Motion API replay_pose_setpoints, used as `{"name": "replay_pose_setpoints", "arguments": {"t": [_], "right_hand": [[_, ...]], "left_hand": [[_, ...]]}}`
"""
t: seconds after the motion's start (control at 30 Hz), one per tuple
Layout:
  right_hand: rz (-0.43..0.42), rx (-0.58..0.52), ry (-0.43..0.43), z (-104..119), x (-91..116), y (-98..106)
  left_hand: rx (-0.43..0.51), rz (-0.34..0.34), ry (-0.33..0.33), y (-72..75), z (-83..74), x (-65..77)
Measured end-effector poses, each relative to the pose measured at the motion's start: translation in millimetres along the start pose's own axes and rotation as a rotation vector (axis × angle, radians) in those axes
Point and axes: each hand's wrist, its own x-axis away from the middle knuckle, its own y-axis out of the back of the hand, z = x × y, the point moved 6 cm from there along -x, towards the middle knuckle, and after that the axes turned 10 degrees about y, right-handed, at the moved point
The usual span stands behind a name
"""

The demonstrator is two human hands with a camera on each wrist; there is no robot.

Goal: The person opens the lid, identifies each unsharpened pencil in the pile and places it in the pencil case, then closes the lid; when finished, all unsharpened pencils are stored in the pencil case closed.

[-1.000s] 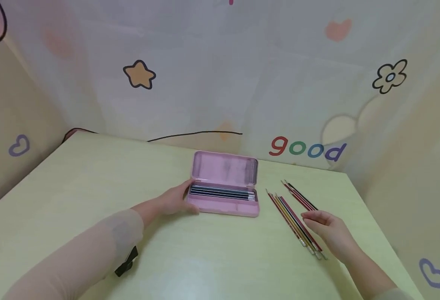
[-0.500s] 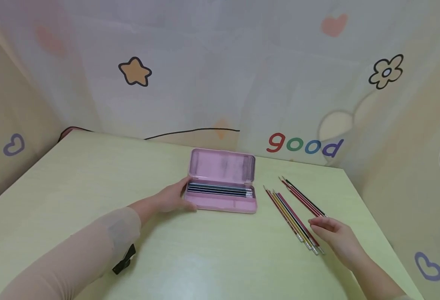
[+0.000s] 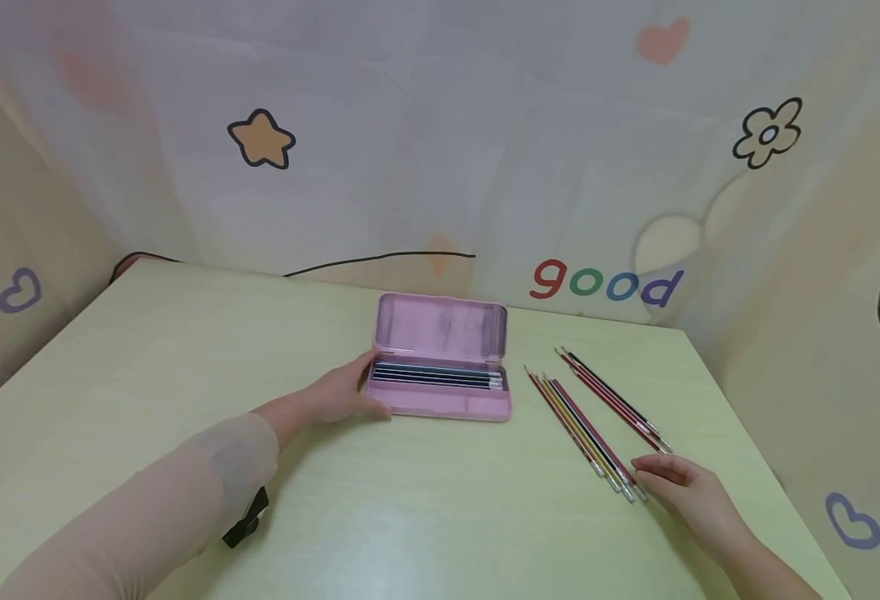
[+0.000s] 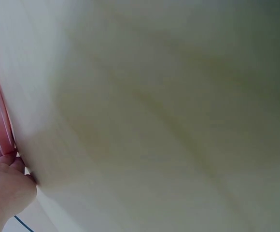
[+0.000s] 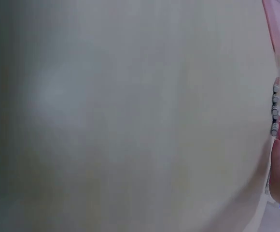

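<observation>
A pink pencil case stands with its lid raised near the middle of the table. Several dark pencils lie in its rear compartment. My left hand holds the case's left end, the thumb at the front corner and the fingers toward the back. In the left wrist view, the case's pink edge shows beside that hand. To the right, my right hand hovers by the eraser ends of two loose groups of pencils, a mixed-colour bunch and a red-and-black bunch. Nothing shows between its loosely bent fingers.
The pale table ends at a printed cloth backdrop behind, with cloth on both sides. Below the left sleeve hangs a black strap.
My right hand has moved toward me and right, away from the red-and-black pencils, uncovering their eraser ends. My left hand stays on the case. The head view has shifted slightly.
</observation>
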Motion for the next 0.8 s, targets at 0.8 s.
{"name": "replay_pose_setpoints", "arguments": {"t": [0.8], "right_hand": [[-0.277,0.311,0.096,-7.4,30.3,-13.6]], "left_hand": [[0.006,0.016,0.004,-0.2,-1.8,1.3]]}}
